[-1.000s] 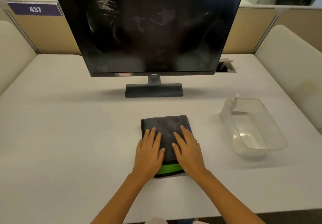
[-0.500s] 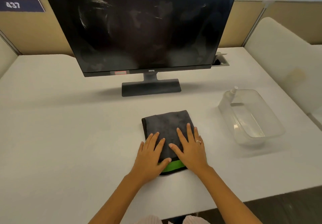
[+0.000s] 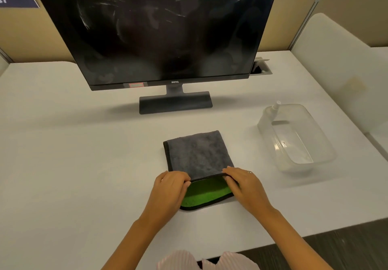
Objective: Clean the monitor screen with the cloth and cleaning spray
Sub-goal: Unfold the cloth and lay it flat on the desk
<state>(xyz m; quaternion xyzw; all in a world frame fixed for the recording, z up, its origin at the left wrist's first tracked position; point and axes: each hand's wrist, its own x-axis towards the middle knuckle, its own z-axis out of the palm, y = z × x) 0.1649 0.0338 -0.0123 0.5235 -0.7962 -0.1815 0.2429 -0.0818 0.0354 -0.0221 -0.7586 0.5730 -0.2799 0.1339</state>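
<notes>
A black monitor (image 3: pixel 159 28) with a smeared dark screen stands on its flat base at the back of the white desk (image 3: pixel 73 154). In front of it lies a folded cloth (image 3: pixel 197 154), grey on top and green inside. My left hand (image 3: pixel 170 187) pinches the near left corner of the grey top layer. My right hand (image 3: pixel 245 185) pinches the near right corner. The layer is lifted a little, so the green inner side shows between my hands. A white spray nozzle (image 3: pixel 276 104) peeks up behind the clear tub on the right.
A clear plastic tub (image 3: pixel 298 141) sits on the desk to the right of the cloth. A cable hatch (image 3: pixel 261 68) is set into the desk behind the monitor's right corner. Padded dividers (image 3: pixel 336 64) border the desk at the sides and back.
Both hands lay flat on the cloth before. They have slid back to its near edge and now pinch the grey top layer, lifting it and baring more green.
</notes>
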